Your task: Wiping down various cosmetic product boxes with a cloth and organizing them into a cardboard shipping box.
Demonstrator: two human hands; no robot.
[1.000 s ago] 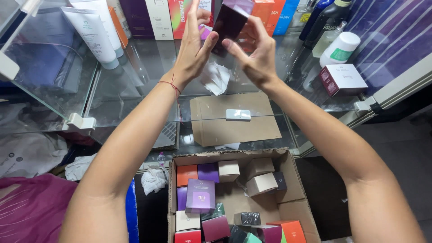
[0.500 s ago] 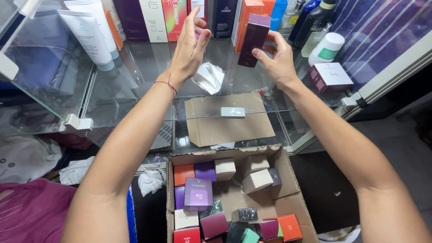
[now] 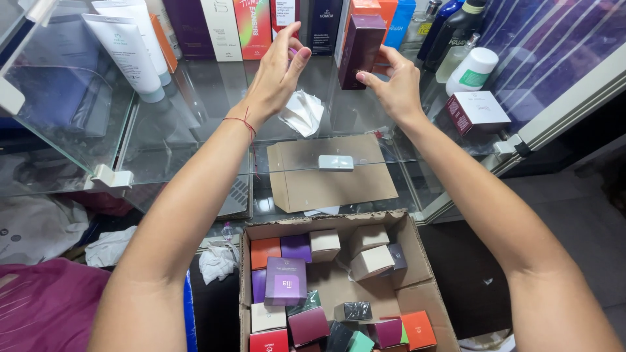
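My right hand (image 3: 393, 86) grips a tall dark maroon box (image 3: 360, 47), holding it upright on the glass shelf (image 3: 195, 124) in front of the back row of boxes. My left hand (image 3: 277, 70) is open with spread fingers, raised just left of that box and apart from it. Something small and pink shows at its fingertips; I cannot tell what it is. A crumpled piece of clear wrap (image 3: 303, 112) lies on the glass under the left hand.
An open cardboard carton (image 3: 417, 261) with several small coloured boxes sits below on the floor. A brown envelope (image 3: 306, 186) lies under the glass, with a small white block (image 3: 336, 162) above it. White tubes (image 3: 127, 49) stand left; a white jar (image 3: 473, 70) and maroon-sided box (image 3: 478, 111) stand right.
The maroon box was held up between both hands; my left hand has let go and my right hand has brought the box down and back onto the shelf.
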